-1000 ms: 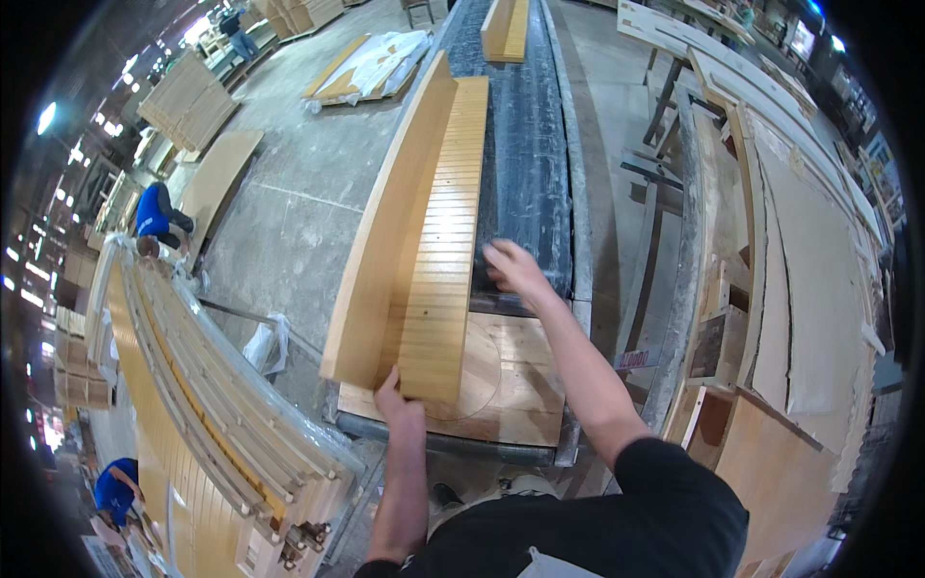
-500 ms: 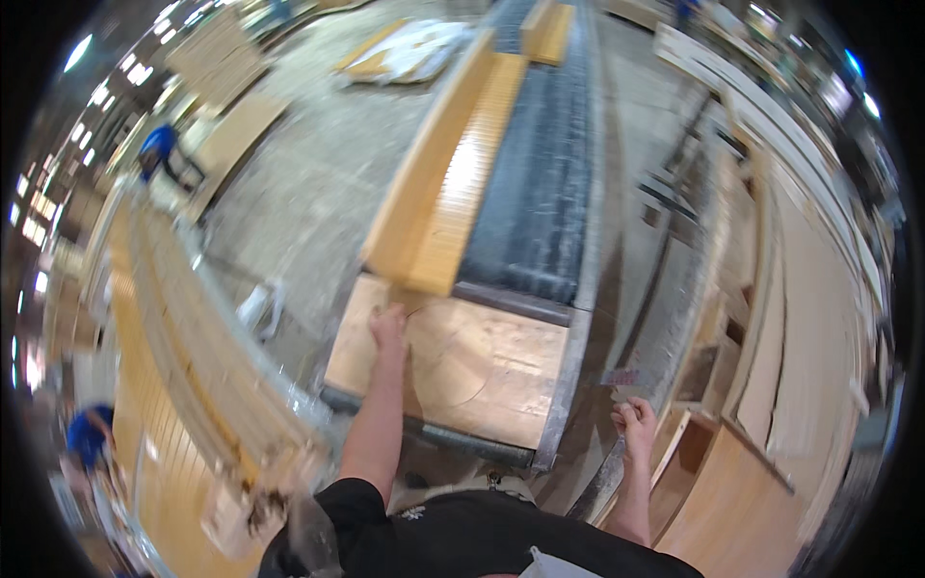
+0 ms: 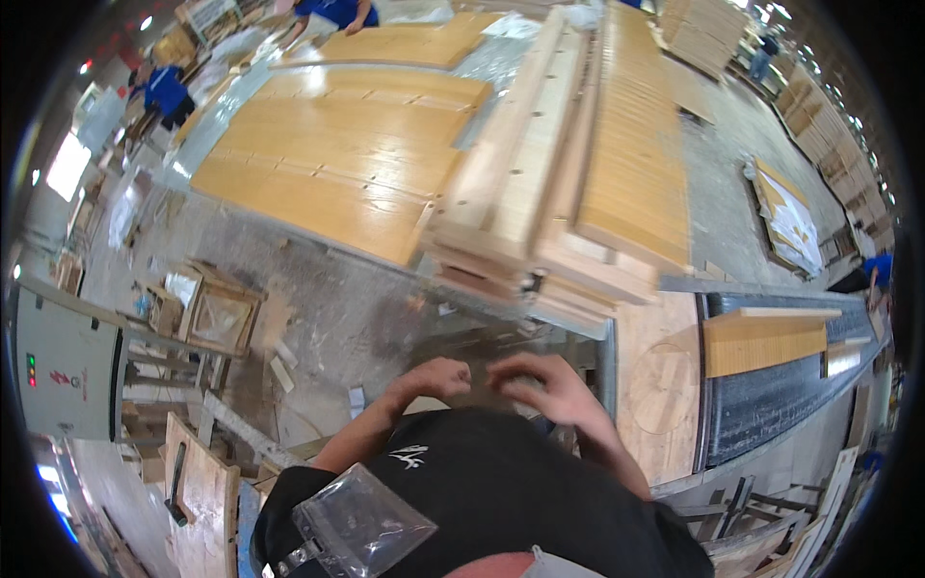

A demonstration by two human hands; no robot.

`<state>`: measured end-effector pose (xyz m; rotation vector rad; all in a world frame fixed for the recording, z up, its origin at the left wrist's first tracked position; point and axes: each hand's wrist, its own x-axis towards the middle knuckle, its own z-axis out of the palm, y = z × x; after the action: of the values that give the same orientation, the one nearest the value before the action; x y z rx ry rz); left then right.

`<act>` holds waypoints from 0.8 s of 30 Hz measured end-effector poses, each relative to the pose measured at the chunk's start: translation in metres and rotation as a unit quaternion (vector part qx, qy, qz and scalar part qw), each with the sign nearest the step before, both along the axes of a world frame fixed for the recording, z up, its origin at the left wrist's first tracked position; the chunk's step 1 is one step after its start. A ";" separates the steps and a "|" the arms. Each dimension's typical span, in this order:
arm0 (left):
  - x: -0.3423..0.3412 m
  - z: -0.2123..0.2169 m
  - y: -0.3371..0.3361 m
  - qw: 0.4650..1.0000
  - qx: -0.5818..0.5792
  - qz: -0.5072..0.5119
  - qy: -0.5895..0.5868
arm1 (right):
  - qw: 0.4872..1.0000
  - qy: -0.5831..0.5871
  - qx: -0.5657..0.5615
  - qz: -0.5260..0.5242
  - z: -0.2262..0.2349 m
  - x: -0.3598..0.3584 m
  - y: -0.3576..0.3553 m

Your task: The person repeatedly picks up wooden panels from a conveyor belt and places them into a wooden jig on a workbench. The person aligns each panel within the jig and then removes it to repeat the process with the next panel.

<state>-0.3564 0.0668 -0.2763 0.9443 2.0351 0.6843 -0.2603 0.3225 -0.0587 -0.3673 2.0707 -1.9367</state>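
Both of my hands are held in front of my body, close together, touching no panel. My left hand (image 3: 443,378) is closed in a loose fist, and no object shows in it. Beside it, my right hand (image 3: 551,385) has curved fingers with a gap to the thumb and holds nothing visible. Ahead stands a stack of pale wooden bars (image 3: 511,183), with a yellow grooved panel (image 3: 636,144) along its right side. To the right lies a plywood board (image 3: 660,453) with a circle marked in it, at the end of a black conveyor belt (image 3: 761,424) carrying yellow panels (image 3: 766,347).
Large yellow panels (image 3: 337,154) rest on a table ahead to the left. People in blue shirts (image 3: 169,91) work beyond. A grey electrical cabinet (image 3: 66,371) stands at left, near a wooden crate (image 3: 220,313). Wood scraps (image 3: 282,374) litter the floor.
My view has turned left, so the conveyor now lies to my right. My left hand has come off the plywood board. Both hands have come together before my body.
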 end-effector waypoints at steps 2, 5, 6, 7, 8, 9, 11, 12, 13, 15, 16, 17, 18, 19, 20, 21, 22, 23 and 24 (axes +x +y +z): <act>-0.019 -0.025 -0.071 0.983 0.064 0.170 0.003 | 1.000 -0.007 0.020 -0.016 -0.030 -0.075 -0.081; -0.046 -0.026 -0.149 0.922 0.118 0.363 -0.071 | 0.988 -0.003 -0.035 -0.151 -0.100 -0.184 -0.173; -0.051 -0.019 -0.173 0.900 0.141 0.399 -0.100 | 0.969 0.012 -0.017 -0.246 -0.114 -0.208 -0.202; -0.060 -0.013 -0.193 0.879 0.164 0.429 -0.126 | 0.949 0.052 0.033 -0.309 -0.138 -0.227 -0.221; -0.072 -0.008 -0.204 0.856 0.188 0.456 -0.152 | 0.920 0.093 0.088 -0.369 -0.166 -0.245 -0.232; -0.088 -0.003 -0.211 0.836 0.206 0.481 -0.165 | 0.884 0.135 0.144 -0.423 -0.181 -0.257 -0.243; -0.115 0.000 -0.214 0.781 0.246 0.543 -0.184 | 0.902 0.014 0.128 -0.413 -0.176 -0.257 -0.246; -0.131 0.007 -0.210 0.760 0.266 0.560 -0.195 | 0.905 -0.047 0.122 -0.405 -0.170 -0.254 -0.240; -0.150 0.017 -0.201 0.740 0.285 0.574 -0.205 | 0.892 -0.064 0.135 -0.427 -0.181 -0.259 -0.230; -0.177 0.016 -0.180 0.705 0.299 0.600 -0.233 | 0.864 -0.093 0.161 -0.468 -0.218 -0.278 -0.208; -0.192 0.005 -0.176 0.692 0.291 0.613 -0.246 | 0.874 -0.091 0.154 -0.452 -0.214 -0.288 -0.214; -0.206 -0.005 -0.173 0.679 0.285 0.625 -0.259 | 0.883 -0.087 0.148 -0.436 -0.210 -0.291 -0.220; -0.219 -0.008 -0.175 0.682 0.280 0.616 -0.278 | 0.894 -0.083 0.139 -0.417 -0.202 -0.292 -0.227; -0.229 -0.005 -0.177 0.660 0.289 0.621 -0.309 | 0.905 -0.086 0.078 -0.410 -0.197 -0.288 -0.232; -0.237 -0.003 -0.179 0.635 0.301 0.625 -0.338 | 0.912 -0.088 0.018 -0.400 -0.196 -0.281 -0.236; -0.244 -0.003 -0.180 0.607 0.314 0.630 -0.369 | 0.916 -0.112 0.000 -0.385 -0.200 -0.272 -0.239; -0.249 -0.006 -0.178 0.573 0.327 0.664 -0.352 | 0.916 -0.140 -0.014 -0.375 -0.204 -0.259 -0.240; -0.250 -0.009 -0.178 0.568 0.331 0.675 -0.335 | 0.923 -0.169 -0.028 -0.345 -0.197 -0.247 -0.241; -0.252 -0.012 -0.178 0.560 0.338 0.687 -0.316 | 0.929 -0.196 -0.040 -0.311 -0.187 -0.240 -0.240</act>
<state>-0.6087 -0.1112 -0.2884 -0.8443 1.3988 2.2999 -0.5003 0.0823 -0.2458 0.6997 1.9752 -2.1829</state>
